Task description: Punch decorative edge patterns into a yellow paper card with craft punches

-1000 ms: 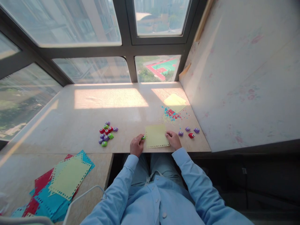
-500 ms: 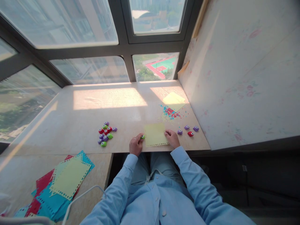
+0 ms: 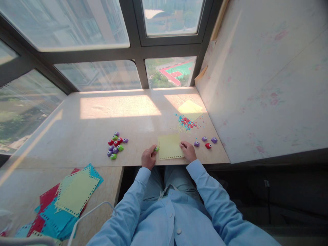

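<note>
A pale yellow paper sheet [image 3: 169, 146] with punched holes along its edges lies at the near edge of the beige table [image 3: 84, 136]. My left hand [image 3: 148, 158] is closed on a small green hole punch [image 3: 155, 149] at the sheet's left edge. At the sheet's right edge rests my right hand [image 3: 188, 151], its fingers curled and pressing on the paper.
Several small purple, red and green punches [image 3: 115, 145] lie in a cluster left of centre, and a few more punches [image 3: 207, 141] sit to the right. Punched confetti [image 3: 186, 123] and another yellow sheet [image 3: 190, 109] are farther back. A stack of coloured punched papers [image 3: 64, 201] lies at lower left.
The view has shifted slightly. Both hands stay at the yellow sheet's edges, with the green punch still at its left edge.
</note>
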`<action>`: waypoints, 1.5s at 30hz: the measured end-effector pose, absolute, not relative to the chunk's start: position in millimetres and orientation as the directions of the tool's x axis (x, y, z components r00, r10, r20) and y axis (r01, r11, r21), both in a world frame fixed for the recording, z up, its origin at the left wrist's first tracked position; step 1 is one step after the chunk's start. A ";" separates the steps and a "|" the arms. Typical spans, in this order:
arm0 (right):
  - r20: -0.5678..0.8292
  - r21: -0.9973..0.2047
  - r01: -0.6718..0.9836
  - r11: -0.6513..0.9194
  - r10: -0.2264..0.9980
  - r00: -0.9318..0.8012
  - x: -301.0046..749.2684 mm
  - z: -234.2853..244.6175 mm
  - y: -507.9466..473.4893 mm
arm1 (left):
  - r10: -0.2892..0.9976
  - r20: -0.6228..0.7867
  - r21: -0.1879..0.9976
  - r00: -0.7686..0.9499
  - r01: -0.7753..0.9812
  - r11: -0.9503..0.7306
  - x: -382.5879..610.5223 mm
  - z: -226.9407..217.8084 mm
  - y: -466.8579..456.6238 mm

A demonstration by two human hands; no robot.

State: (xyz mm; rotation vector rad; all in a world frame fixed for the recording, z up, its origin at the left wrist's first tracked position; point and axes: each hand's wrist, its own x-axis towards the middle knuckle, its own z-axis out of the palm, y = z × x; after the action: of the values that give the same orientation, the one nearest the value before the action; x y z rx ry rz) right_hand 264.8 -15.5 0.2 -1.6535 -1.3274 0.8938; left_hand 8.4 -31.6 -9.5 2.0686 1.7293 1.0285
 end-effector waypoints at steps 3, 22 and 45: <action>-0.035 -0.910 0.398 -0.114 0.979 0.200 264.7 -0.1 -16.8 | 0.935 0.350 0.601 0.049 0.755 -0.264 8.3 -9.7 -31.5; -0.033 -0.916 0.386 -0.106 0.981 0.193 262.3 -4.1 -10.3 | 0.923 0.378 0.600 0.070 0.741 -0.302 10.2 -10.2 -30.7; 0.363 -0.408 0.813 0.414 0.891 -0.272 244.7 2.1 -30.9 | 0.934 0.353 0.698 0.054 0.650 -0.301 11.3 2.7 -31.4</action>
State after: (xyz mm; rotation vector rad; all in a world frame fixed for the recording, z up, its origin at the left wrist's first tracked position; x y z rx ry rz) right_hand 244.7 -30.9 2.1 -1.4414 -2.1337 0.1892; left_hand 11.3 -31.4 2.7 1.9878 1.5912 1.1162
